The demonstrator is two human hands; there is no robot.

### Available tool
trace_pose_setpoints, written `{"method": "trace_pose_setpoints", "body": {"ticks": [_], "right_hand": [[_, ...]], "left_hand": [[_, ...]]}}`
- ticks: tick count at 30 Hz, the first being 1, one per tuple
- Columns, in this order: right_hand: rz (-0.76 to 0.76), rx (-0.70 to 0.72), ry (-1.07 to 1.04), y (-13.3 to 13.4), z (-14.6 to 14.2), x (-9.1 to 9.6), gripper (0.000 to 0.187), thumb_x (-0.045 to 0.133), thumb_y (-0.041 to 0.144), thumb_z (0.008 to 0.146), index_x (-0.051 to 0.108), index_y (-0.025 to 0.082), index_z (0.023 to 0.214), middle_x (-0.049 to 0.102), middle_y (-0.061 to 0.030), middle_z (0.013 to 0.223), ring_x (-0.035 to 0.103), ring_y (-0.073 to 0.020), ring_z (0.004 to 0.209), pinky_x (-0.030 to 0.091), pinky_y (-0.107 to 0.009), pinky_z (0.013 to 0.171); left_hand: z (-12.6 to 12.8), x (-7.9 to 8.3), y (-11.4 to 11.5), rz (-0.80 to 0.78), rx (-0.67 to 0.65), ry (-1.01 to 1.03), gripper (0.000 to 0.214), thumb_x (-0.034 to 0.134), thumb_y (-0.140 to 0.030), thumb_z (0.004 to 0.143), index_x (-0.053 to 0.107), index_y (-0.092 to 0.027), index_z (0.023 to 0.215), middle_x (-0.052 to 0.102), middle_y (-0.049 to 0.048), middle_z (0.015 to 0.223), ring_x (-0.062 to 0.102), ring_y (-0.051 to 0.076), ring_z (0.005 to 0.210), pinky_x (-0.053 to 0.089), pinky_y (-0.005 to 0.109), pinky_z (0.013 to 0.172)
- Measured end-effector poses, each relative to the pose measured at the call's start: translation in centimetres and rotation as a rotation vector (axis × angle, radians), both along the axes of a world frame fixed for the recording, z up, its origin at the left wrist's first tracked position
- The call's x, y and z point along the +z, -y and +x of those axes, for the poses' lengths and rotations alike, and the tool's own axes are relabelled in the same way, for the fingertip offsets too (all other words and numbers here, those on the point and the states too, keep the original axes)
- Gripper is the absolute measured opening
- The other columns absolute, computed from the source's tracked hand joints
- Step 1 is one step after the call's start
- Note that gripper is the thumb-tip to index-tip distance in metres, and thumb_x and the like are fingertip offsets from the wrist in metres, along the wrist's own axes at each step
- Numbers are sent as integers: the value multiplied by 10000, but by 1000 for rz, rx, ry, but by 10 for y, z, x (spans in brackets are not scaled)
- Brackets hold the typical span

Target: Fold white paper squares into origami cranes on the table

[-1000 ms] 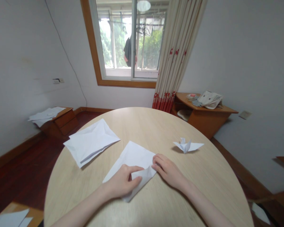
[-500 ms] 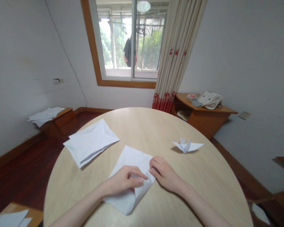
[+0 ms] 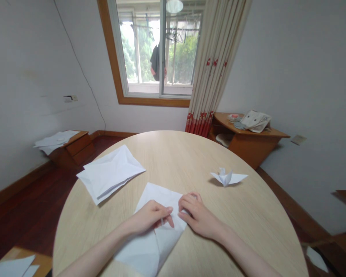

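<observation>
A white sheet of paper (image 3: 169,241) with a folded flap lies on the round table in front of me. My left hand (image 3: 152,215) rests over its middle, thumb apart from the fingers, fingertips against the paper. At the sheet's right corner, my right hand (image 3: 200,215) has its fingers curled onto the edge, thumb close to the index finger. The paper under both hands is partly hidden. A folded paper crane (image 3: 225,178) stands farther back on the right, apart from my hands.
Creased white sheets (image 3: 111,173) lie stacked at the table's left. The table (image 3: 173,154) has a rounded edge. Beyond it stand a low cabinet (image 3: 79,148) with papers on top and a corner desk (image 3: 250,148) holding a cloth bag (image 3: 255,121).
The sheet has slid toward me and slightly left. My left hand's thumb has moved up, above its fingers. My right hand has shifted a little left, still at the sheet's corner.
</observation>
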State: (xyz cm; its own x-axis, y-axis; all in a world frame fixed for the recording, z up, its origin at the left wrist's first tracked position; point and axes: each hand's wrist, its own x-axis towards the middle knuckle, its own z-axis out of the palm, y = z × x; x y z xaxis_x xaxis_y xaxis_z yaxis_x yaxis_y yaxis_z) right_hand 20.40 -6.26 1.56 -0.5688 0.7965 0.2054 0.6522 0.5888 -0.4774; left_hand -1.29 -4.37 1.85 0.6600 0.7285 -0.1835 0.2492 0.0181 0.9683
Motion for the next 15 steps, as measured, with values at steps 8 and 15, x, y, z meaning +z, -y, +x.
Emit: {"method": "trace_pose_setpoints", "body": {"ticks": [8, 15], "right_hand": [[-2, -6, 19, 3, -4, 2, 104, 483, 166, 906, 479, 206, 810, 568, -8, 896, 520, -174, 935, 284, -407, 949], [5, -2, 12, 2, -4, 2, 107, 464, 146, 901, 487, 204, 815, 569, -22, 932, 516, -179, 960, 289, -414, 954]], "left_hand": [[0, -1, -5, 108, 28, -54, 269, 738, -394, 676, 760, -137, 755, 613, -9, 618, 408, 100, 567, 295, 217, 559], [-7, 0, -11, 349, -124, -154, 273, 646, -431, 804, 768, -221, 930, 615, -9, 666, 464, 114, 611, 306, 214, 573]]}}
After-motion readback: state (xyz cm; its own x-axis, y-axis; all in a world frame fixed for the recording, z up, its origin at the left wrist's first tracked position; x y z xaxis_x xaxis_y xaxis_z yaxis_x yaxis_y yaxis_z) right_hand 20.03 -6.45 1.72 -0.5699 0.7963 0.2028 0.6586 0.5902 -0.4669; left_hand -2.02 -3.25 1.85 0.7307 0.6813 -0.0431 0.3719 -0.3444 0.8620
